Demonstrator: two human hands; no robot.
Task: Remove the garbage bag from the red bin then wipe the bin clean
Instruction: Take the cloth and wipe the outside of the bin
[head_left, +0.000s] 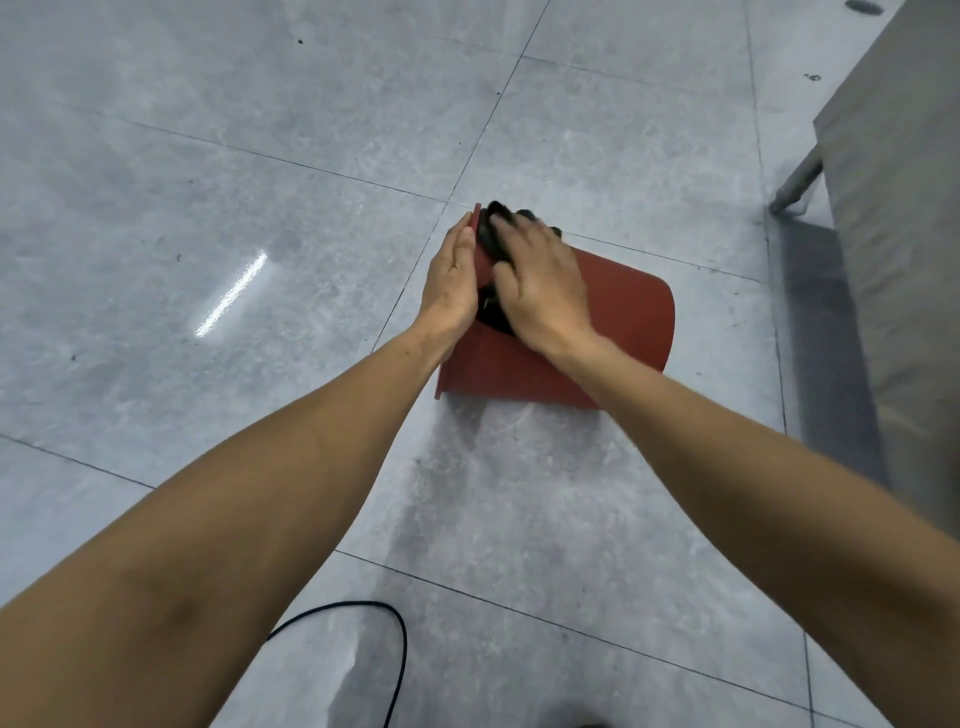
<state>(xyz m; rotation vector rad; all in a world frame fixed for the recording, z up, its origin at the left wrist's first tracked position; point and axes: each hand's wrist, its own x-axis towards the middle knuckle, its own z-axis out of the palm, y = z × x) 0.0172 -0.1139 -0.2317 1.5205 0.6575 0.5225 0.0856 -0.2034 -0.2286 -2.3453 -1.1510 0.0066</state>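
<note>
A: Nearest the camera, what lies on the floor (156, 182)?

B: A black cable (400, 644) loops over the tiles at the bottom edge. Past it both forearms reach forward to the red bin (618, 322), which lies on its side on the floor, close to where four tiles meet.

A: Which way does it point?

B: Its long axis runs left to right; the flanged rim faces left and the rounded closed end points right, toward the grey furniture (893, 218).

A: And the hands?

B: They are close together at the rim. The left hand (452, 280) rests flat against the rim with straight fingers. The right hand (540, 283) lies over the black garbage bag (493, 234) bunched there, fingers bent onto it.

A: Anything hard to make out?

B: The bin's mouth is turned away, so its inside is hidden. The right hand is blurred and covers most of the bag. The furniture is cut off by the right edge.
</note>
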